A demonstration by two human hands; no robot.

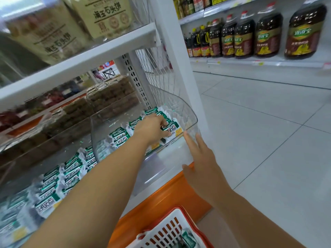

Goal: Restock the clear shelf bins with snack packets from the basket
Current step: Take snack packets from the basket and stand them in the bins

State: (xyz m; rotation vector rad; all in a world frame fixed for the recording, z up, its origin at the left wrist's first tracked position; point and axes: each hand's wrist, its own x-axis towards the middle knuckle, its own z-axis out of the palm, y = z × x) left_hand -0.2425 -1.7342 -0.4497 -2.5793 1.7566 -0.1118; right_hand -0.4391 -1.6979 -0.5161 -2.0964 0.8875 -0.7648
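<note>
So right at the bottom you've got the white basket [168, 228] with the red rim, and there's at least one more green packet in it, so my guess is the restock isn't finished. Just above that the right hand [200, 169] is released, fingers straight, laid up against the front right corner of the clear bin [166, 163]. It looks like it's bracing it, though I can't swear it's actually touching. The left hand [154, 127] is reached over the front wall and down inside the bin, fingers curled on a green-and-white snack packet [172, 127] at the right end of the row, thumb under and fingers on top, so I'd call that grasping. The packet lies printed face up, and as far as I can make out its long axis runs across the bin, same as its neighbours. If it were me I'd keep that bracing hand where it is so the bin doesn't slide, set the packet down flat in line with the others, label up, and only then let go. The next bin [53, 185] to the left holds more of the same packets. Beige bags [105, 17] sit on the shelf above, and oil bottles [268, 33] line the far aisle.
</note>
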